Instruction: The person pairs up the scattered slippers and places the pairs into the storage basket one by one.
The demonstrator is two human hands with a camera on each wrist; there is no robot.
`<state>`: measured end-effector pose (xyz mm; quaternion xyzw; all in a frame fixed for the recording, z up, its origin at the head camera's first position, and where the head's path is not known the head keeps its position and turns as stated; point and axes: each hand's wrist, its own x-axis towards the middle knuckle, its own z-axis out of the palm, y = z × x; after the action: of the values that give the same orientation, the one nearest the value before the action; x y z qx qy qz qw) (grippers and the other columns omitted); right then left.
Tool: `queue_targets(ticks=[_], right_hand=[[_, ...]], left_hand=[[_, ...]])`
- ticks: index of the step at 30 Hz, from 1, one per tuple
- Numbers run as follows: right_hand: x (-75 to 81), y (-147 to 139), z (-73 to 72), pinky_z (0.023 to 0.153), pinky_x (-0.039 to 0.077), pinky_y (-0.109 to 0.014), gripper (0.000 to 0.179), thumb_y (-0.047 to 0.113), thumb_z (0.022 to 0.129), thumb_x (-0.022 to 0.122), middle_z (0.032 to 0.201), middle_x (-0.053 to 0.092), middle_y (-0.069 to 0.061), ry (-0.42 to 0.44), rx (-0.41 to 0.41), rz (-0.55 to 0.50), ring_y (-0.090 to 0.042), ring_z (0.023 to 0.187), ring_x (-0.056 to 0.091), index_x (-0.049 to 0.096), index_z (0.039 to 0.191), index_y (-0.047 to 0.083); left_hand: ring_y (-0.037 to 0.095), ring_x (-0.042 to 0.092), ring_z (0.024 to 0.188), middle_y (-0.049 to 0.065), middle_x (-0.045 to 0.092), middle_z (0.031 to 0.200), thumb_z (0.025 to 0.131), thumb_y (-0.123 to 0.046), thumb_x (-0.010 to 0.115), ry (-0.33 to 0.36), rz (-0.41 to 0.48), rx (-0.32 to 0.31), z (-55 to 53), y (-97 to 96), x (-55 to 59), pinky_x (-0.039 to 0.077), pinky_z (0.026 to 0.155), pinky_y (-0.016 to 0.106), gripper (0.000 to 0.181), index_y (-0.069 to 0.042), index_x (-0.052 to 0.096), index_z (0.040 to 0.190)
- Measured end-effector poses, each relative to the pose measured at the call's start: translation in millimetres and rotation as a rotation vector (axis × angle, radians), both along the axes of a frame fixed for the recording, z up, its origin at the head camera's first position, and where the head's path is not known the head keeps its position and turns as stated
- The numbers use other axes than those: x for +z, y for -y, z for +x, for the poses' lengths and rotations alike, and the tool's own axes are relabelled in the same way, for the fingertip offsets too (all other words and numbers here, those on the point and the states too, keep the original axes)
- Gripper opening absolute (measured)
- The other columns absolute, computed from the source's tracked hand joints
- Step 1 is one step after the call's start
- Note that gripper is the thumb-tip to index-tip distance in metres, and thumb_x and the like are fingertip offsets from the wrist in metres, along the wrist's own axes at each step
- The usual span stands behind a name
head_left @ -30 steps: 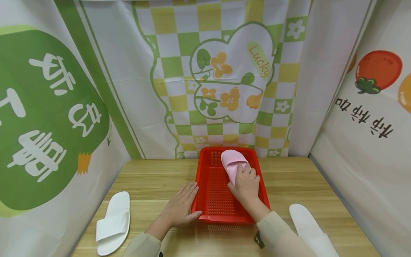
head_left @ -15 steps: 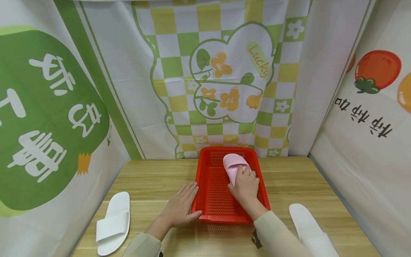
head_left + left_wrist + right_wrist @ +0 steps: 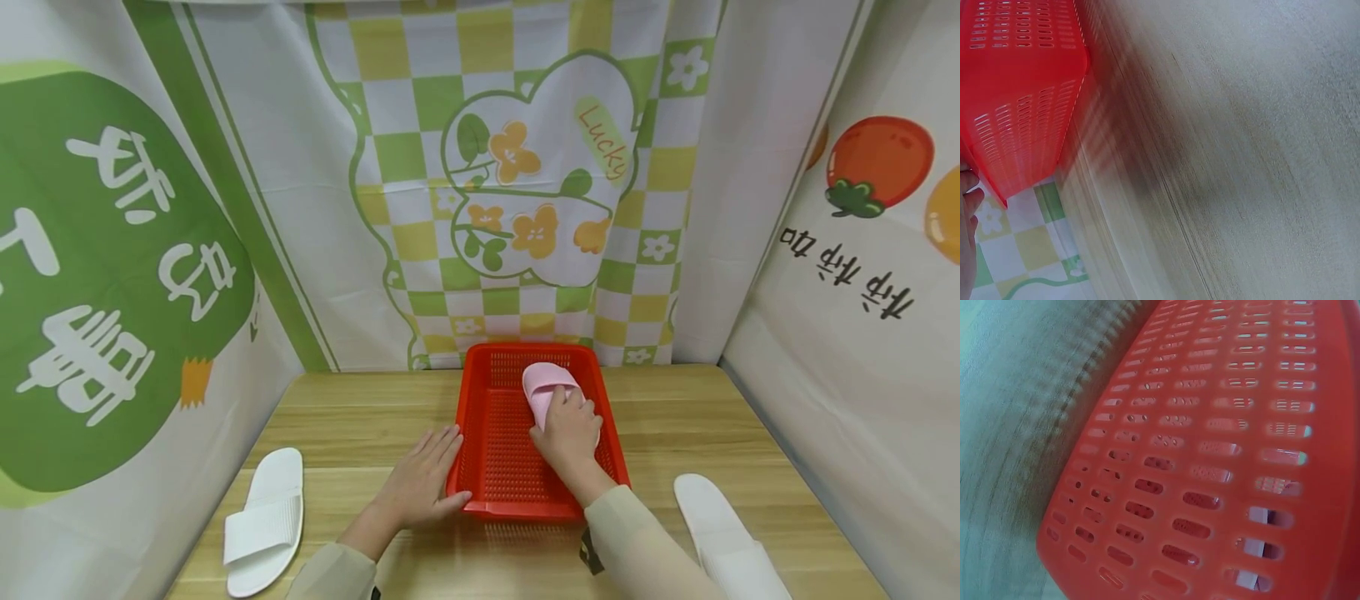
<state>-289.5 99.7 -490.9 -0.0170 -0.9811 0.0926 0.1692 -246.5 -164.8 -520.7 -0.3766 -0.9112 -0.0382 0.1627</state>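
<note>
My right hand (image 3: 570,435) reaches over the front of a red plastic basket (image 3: 517,510) and grips a pink slipper (image 3: 546,377) at its right side. The slipper's toe end points toward the back wall, and my hand covers its rear part. Against the basket's left rim lies my left hand (image 3: 422,481), fingers straight and thumb at the front corner. In the left wrist view only some fingertips (image 3: 969,187) show, beside the basket's slotted wall (image 3: 1022,119). The right wrist view is filled by the basket's perforated side (image 3: 1197,450); my right hand is hidden there.
One white slipper (image 3: 262,525) lies on the wooden table (image 3: 360,408) at the left. Another white slipper (image 3: 723,533) lies at the right, partly behind my right sleeve (image 3: 637,542). Printed cloth walls (image 3: 525,317) close off the back and both sides.
My right hand has lowered the pink slipper a little and drawn it slightly toward me into the basket's right side. My left hand has stayed at the rim.
</note>
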Motion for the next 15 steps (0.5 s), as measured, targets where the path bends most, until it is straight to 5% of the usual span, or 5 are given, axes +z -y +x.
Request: queue_targets(ticks=[15], right_hand=[[-3.8, 6.2, -4.2, 0.07, 0.049, -0.06, 0.07, 0.042, 0.071, 0.078, 0.107, 0.054, -0.027, 0.044, -0.031, -0.024, -0.045, 0.09, 0.054, 0.051, 0.116, -0.005]], left_hand=[[0.034, 0.031, 0.139, 0.025, 0.036, 0.149, 0.093, -0.056, 0.046, -0.006, 0.009, -0.01, 0.5, 0.0, 0.5, 0.023, 0.113, 0.047, 0.083, 0.01, 0.039, 0.142]])
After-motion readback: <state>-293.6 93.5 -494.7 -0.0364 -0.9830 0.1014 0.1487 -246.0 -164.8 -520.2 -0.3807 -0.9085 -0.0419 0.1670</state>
